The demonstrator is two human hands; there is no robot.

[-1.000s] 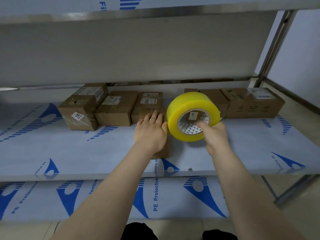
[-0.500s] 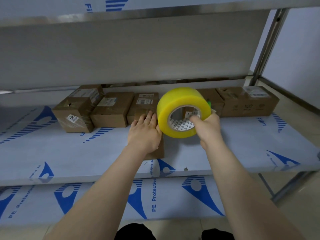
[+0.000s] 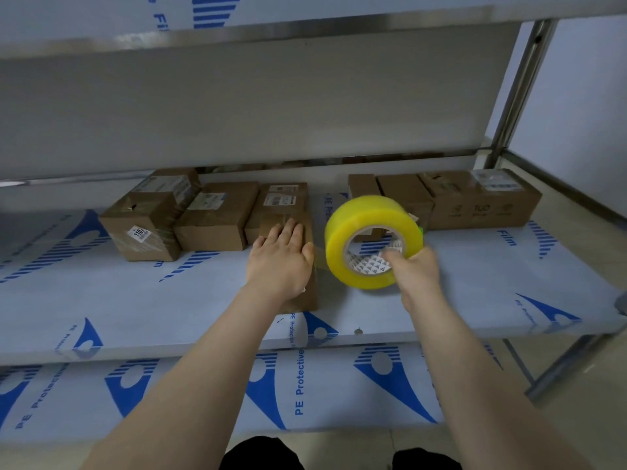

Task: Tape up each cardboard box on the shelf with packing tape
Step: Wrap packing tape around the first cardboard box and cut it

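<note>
Sealing one small cardboard box (image 3: 271, 221) on the middle shelf (image 3: 475, 286) is, by my judgement, the step in hand. My left hand (image 3: 280, 262) lies flat on the box top, its fingers (image 3: 288, 232) straight and close together, pressing the box down. My right hand (image 3: 415, 276) holds the yellow tape roll (image 3: 371, 215) just right of the box. Its fingers (image 3: 390, 256) are hooked into the cardboard core, and the roll stands on edge, apparently lifted off the shelf. A pale translucent band (image 3: 320, 264) seems to run from the roll to the box's right side. I take it for drawn-out tape, though blur leaves this uncertain.

The next move calls for drawing more tape off the roll and laying it along the top seam. My left palm covers most of that top, so it must shift while holding the box steady. No cutter is visible, so parting the tape may need a tear.

Three boxes (image 3: 213, 218) crowd the back left, one directly behind the held box. Three more boxes (image 3: 481, 201) sit behind the roll, limiting travel rearward. The upper shelf (image 3: 305, 28) hangs above and a lower shelf (image 3: 203, 385) juts out beneath my forearms.
</note>
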